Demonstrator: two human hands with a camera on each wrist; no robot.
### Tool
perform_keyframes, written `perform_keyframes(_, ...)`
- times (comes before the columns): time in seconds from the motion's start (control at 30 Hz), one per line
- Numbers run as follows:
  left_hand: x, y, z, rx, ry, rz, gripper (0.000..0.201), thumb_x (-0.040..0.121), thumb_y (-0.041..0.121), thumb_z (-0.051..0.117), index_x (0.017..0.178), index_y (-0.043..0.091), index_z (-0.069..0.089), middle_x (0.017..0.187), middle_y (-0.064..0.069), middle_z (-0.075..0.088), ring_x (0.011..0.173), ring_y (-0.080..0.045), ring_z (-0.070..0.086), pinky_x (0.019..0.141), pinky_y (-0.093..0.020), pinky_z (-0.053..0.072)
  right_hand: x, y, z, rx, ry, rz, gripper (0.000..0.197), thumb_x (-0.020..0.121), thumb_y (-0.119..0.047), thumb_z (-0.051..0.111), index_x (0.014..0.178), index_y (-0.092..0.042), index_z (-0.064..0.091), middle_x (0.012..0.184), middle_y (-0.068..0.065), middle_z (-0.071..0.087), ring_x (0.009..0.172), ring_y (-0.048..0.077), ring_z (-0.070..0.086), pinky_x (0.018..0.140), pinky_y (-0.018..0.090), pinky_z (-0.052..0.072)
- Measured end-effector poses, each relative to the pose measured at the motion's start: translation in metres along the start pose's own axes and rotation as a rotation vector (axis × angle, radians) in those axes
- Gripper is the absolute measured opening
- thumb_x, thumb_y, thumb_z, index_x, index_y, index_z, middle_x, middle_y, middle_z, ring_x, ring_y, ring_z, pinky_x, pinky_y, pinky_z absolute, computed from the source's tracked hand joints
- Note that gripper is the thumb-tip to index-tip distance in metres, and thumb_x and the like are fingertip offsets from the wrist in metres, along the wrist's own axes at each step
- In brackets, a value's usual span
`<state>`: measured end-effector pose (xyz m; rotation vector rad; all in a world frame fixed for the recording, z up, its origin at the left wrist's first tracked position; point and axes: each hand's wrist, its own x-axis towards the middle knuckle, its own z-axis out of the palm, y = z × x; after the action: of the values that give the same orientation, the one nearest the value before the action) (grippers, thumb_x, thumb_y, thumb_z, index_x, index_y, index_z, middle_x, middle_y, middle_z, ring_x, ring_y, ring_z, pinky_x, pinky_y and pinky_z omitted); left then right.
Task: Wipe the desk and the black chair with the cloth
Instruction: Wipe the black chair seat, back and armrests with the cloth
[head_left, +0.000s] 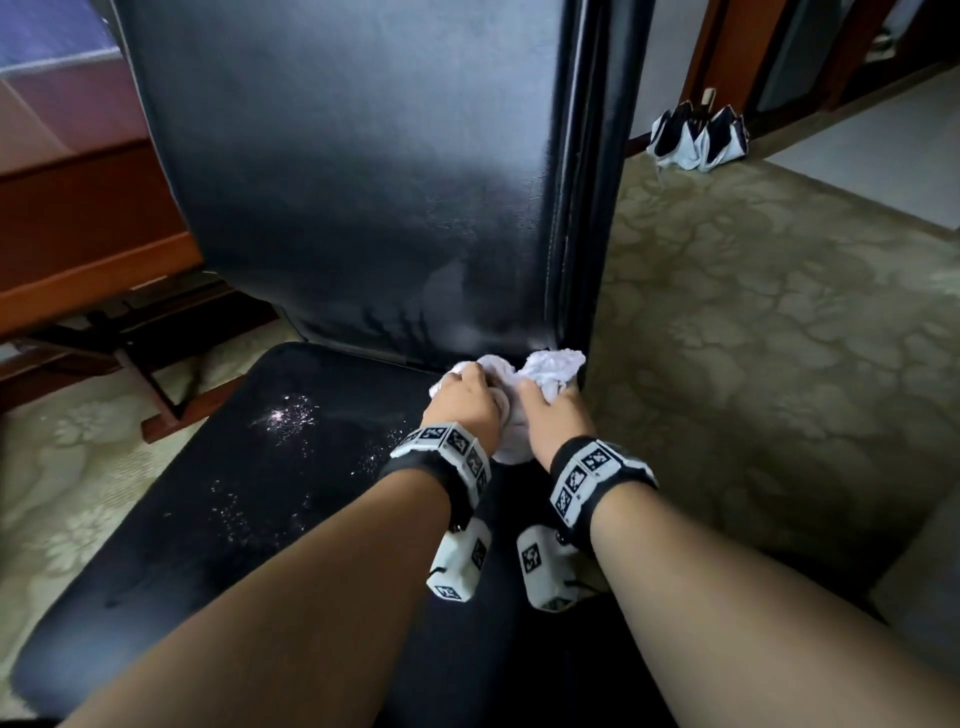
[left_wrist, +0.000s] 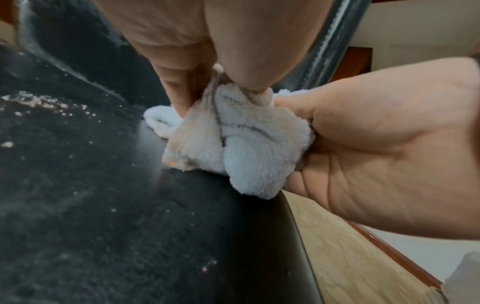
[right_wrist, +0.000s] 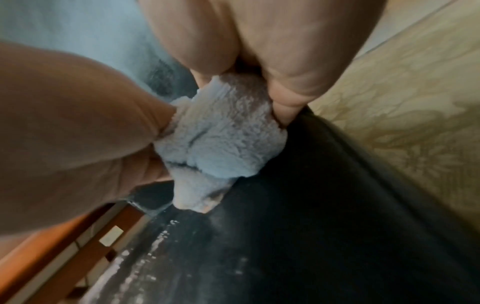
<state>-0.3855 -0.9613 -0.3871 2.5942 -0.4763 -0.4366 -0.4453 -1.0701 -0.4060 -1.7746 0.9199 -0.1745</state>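
A white fluffy cloth (head_left: 540, 370) is bunched at the back right corner of a black leather chair seat (head_left: 249, 499), against the backrest (head_left: 353, 171). My left hand (head_left: 460, 397) grips the cloth's left part, and my right hand (head_left: 545, 410) grips its right part. In the left wrist view the cloth (left_wrist: 249, 139) is pinched between my left hand's fingers (left_wrist: 179, 94), while the right hand (left_wrist: 384, 148) clutches it from the side. The right wrist view shows the cloth (right_wrist: 223, 139) squeezed between both hands. White crumbs or droplets (head_left: 288, 415) are scattered across the seat's left half.
Patterned beige carpet (head_left: 779, 322) surrounds the chair. A folded dark-and-white umbrella (head_left: 698, 135) lies on the floor at the back right. Brown wooden furniture (head_left: 88, 244) stands to the left, with a dark frame beneath it. A grey cushion edge (head_left: 924, 582) shows at the right.
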Motion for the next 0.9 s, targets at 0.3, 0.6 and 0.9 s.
perform_keyframes(0.3,0.007,0.020,-0.044,-0.280,0.062,-0.041,0.018,0.101,0.023,0.045,0.094,0.014,0.059,0.086,0.000,0.059,0.089,-0.030,0.056,0.077,-0.028,0.037,0.021,-0.027,0.001,0.195,0.004,0.208,0.037,0.079,-0.044,0.068,0.089,-0.008,0.070,0.092,0.012,0.074,0.090,0.033,0.070,0.089,0.046,0.057)
perform_keyframes(0.6,-0.023,0.050,-0.091,-0.353,0.167,-0.020,0.031,0.107,0.027,0.041,0.092,0.006,0.059,0.090,-0.008,0.060,0.087,-0.029,0.054,0.074,-0.030,0.035,-0.003,-0.096,-0.057,0.201,0.027,0.051,0.029,0.096,-0.038,0.063,0.093,-0.009,0.066,0.084,0.003,0.063,0.089,0.024,0.062,0.078,0.033,0.047)
perform_keyframes(0.9,-0.055,0.093,-0.153,-0.904,0.331,0.082,0.042,0.083,0.053,0.055,0.106,0.023,0.073,0.100,-0.002,0.079,0.098,-0.025,0.075,0.094,-0.049,0.060,-0.052,-0.218,-0.104,0.439,0.198,-0.456,0.011,0.099,-0.014,0.054,0.090,-0.012,0.061,0.085,0.003,0.061,0.079,0.016,0.062,0.072,0.023,0.051)
